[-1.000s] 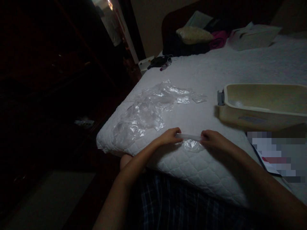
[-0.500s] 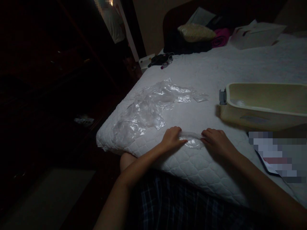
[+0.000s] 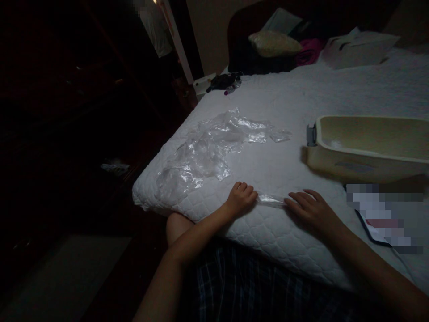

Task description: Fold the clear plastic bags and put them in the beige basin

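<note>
A small clear plastic bag, folded into a narrow strip, lies on the white quilted mattress near its front edge. My left hand rests curled on the strip's left end, fingers pressed down on it. My right hand lies flat on the mattress at the strip's right end, fingers spread, its fingertips touching the plastic. A loose heap of several clear plastic bags is spread on the mattress just beyond my left hand.
A cream plastic tub stands on the mattress at the right. Papers lie by my right forearm. Cushions, clothes and a white box sit at the far end. The mattress edge drops to a dark floor at the left.
The bag was held stretched between both pinching hands; it now lies flattened on the mattress. My right hand has opened and lies flat, and my left hand presses down.
</note>
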### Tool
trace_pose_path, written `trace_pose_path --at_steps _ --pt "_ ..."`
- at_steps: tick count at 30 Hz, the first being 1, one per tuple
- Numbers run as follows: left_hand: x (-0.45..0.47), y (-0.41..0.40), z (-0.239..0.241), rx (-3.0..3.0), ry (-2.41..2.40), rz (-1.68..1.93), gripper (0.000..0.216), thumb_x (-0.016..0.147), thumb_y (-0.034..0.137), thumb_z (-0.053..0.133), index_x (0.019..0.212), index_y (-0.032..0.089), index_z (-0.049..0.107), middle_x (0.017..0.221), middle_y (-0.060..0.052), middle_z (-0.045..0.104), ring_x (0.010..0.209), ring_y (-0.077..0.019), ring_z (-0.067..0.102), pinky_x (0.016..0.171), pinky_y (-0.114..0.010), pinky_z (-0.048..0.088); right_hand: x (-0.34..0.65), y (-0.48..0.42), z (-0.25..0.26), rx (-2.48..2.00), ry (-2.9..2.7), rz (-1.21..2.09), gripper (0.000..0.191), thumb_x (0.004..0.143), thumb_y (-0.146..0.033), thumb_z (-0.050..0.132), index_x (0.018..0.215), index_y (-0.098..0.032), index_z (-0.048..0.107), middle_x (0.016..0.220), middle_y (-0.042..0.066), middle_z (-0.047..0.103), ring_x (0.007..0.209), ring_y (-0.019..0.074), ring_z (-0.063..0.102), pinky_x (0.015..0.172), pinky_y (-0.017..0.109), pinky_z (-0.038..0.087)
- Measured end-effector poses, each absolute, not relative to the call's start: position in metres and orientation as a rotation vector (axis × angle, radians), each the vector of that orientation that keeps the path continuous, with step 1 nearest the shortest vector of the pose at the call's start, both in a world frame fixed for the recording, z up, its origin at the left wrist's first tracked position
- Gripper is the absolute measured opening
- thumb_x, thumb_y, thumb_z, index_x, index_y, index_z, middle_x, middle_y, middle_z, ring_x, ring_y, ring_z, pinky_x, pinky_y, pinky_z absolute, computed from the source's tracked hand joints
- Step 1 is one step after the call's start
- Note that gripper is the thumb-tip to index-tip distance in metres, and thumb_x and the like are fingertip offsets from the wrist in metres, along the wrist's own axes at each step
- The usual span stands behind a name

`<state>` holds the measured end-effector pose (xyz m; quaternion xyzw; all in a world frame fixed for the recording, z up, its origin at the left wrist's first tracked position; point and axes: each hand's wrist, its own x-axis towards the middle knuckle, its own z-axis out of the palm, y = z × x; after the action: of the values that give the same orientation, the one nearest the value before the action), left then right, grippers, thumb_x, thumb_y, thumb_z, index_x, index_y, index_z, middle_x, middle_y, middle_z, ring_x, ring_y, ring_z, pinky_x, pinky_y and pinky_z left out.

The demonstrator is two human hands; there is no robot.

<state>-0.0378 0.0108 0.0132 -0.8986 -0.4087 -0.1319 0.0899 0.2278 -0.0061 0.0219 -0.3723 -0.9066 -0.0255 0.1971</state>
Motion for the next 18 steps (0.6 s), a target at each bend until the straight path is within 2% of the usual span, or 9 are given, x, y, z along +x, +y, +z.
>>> trace_pose_path --at_steps 2,4,7,10,13,18 --pt "-0.038 0.01 0.012 -2.685 -1.189 -0.392 0.019 0.089 0.02 0.041 0.08 0.018 0.058 0.08 -0.008 0.059 0.08 -0.0217 0.051 0.076 -0.038 0.036 0.229 -0.011 0.026 -1.064 -2.523 -0.046 0.02 0.086 -0.033 0.053 0.099 -0.023 0.065 0.104 0.01 0.068 0.097 0.0261 0.059 0.094 0.05 0.036" --pt "-0.038 0.009 0.013 -2.694 -1.169 -0.395 0.02 0.089 0.019 0.04 0.079 0.018 0.058 0.08 -0.008 0.058 0.08 -0.0213 0.051 0.077 -0.038 0.036 0.223 -0.015 0.035 -1.115 -2.471 -0.014 0.029 0.083 -0.042 0.055 0.102 -0.022 0.065 0.108 0.012 0.067 0.099 0.0288 0.059 0.095 0.052 0.037" --pt "-0.037 0.007 0.014 -2.705 -1.142 -0.404 0.023 0.09 0.018 0.039 0.078 0.019 0.058 0.08 -0.008 0.059 0.078 -0.0209 0.051 0.078 -0.039 0.037 0.199 -0.023 0.046 -1.276 -2.313 0.051 0.039 0.086 -0.041 0.047 0.113 -0.017 0.062 0.114 0.017 0.063 0.104 0.0315 0.057 0.092 0.051 0.041" --pt "-0.037 0.005 0.012 -2.681 -1.135 -0.423 0.023 0.09 0.019 0.039 0.078 0.019 0.059 0.079 -0.008 0.06 0.078 -0.021 0.052 0.078 -0.039 0.037 0.163 -0.036 0.039 -1.407 -2.254 0.091 0.052 0.088 -0.041 0.044 0.13 -0.011 0.05 0.131 0.021 0.052 0.122 0.0349 0.046 0.099 0.051 0.037" --pt "-0.038 0.005 0.008 -2.599 -1.141 -0.449 0.023 0.089 0.02 0.04 0.076 0.018 0.059 0.078 -0.008 0.06 0.078 -0.0212 0.053 0.077 -0.038 0.038 0.133 -0.051 0.016 -1.464 -2.282 0.081 0.061 0.086 -0.048 0.045 0.139 -0.019 0.04 0.141 0.016 0.043 0.132 0.037 0.034 0.104 0.056 0.029" --pt "-0.053 0.014 0.005 -2.614 -1.112 -0.459 0.024 0.089 0.02 0.041 0.072 0.018 0.058 0.073 -0.007 0.06 0.078 -0.0209 0.057 0.08 -0.04 0.042 0.118 -0.063 -0.013 -1.511 -2.259 0.039 0.066 0.086 -0.053 0.043 0.144 -0.025 0.031 0.146 0.013 0.037 0.136 0.0376 0.026 0.107 0.059 0.023"
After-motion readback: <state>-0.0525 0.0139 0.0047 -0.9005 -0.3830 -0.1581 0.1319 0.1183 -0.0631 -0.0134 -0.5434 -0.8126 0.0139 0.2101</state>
